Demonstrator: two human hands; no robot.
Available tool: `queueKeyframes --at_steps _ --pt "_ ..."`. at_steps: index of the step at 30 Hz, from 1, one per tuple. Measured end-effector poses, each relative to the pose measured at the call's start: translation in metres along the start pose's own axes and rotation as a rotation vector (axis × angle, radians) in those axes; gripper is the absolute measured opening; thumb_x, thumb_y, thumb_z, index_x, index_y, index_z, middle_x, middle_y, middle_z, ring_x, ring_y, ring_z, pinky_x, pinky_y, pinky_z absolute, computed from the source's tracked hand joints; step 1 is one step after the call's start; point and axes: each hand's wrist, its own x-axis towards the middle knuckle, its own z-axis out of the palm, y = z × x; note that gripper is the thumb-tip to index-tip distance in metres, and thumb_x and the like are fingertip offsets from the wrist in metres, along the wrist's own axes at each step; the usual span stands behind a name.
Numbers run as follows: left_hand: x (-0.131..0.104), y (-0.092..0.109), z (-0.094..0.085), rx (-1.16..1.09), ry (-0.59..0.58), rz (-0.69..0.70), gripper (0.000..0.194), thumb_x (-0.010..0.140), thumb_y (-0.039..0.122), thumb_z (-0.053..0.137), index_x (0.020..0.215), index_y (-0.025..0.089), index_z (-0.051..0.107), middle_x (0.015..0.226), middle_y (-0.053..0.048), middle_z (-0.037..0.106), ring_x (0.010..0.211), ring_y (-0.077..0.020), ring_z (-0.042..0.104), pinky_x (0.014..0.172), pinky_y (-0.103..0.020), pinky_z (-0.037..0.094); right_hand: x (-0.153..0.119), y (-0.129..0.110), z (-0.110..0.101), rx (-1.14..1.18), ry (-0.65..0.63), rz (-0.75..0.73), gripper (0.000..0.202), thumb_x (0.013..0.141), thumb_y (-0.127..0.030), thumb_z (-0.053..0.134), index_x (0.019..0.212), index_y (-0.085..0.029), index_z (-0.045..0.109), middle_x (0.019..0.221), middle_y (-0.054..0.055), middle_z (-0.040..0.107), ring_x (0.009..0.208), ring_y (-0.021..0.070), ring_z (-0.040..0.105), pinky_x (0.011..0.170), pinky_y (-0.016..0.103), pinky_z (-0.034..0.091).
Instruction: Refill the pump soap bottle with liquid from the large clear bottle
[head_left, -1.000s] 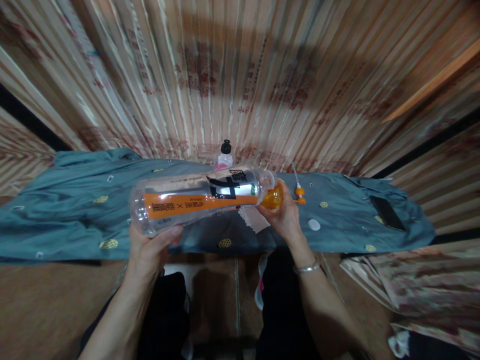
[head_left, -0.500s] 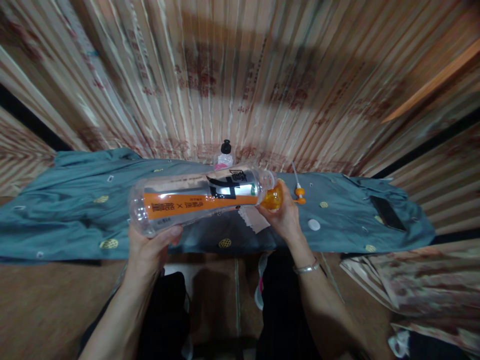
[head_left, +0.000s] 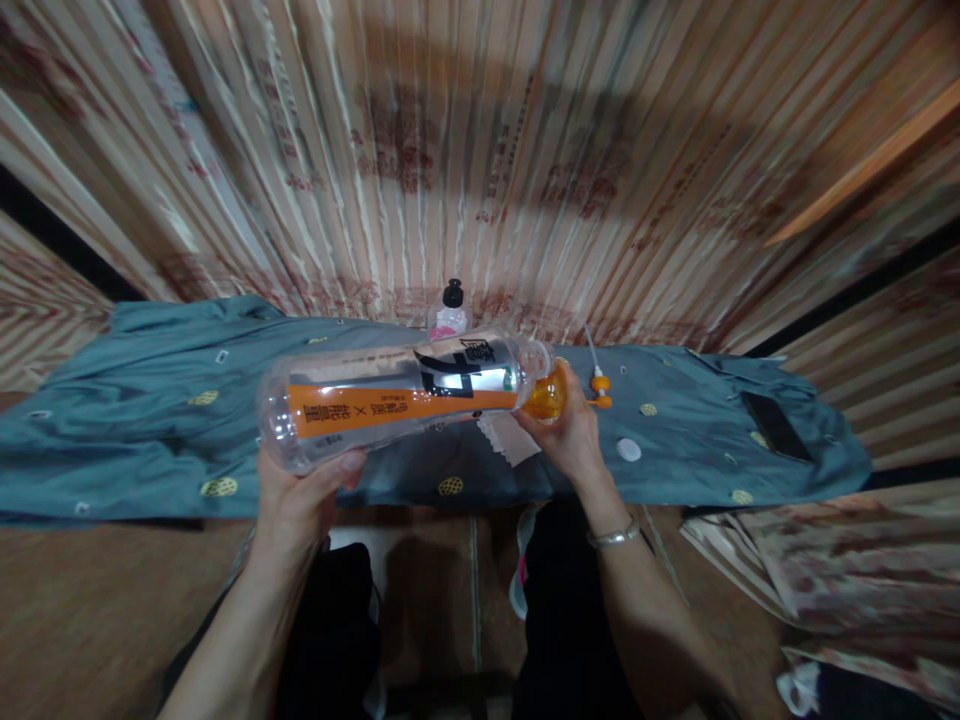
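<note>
Clear plastic bottle (head_left: pixel 390 395) gripped in left hand (head_left: pixel 298 500), lying near-horizontal, neck at amber container (head_left: pixel 545 394) gripped by right hand (head_left: pixel 574 430).

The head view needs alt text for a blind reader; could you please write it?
A left hand holds a large clear bottle sideways, its mouth close to a small amber container in the right hand. To the right, an orange pump top, a white disc and a dark phone lie on a teal cloth.

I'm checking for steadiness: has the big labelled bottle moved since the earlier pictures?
No, not visibly: against the white disc on the cloth, the big labelled bottle keeps its place and tilt.
</note>
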Motion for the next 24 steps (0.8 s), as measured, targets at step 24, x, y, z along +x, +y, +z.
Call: queueKeyframes --at_steps 24 --pt "0.0001 -0.0068 -0.0061 0.002 -0.003 0.011 0.048 0.052 0.028 0.104 0.089 0.019 0.075 0.058 0.005 0.064 0.039 -0.0096 0.045 0.03 -0.019 0.03 -0.0004 0.0003 0.0016 0.003 0.013 0.004 0.096 0.08 -0.043 0.094 0.162 -0.017 0.05 0.155 0.023 0.07 0.14 0.04 0.072 0.118 0.06 0.06"
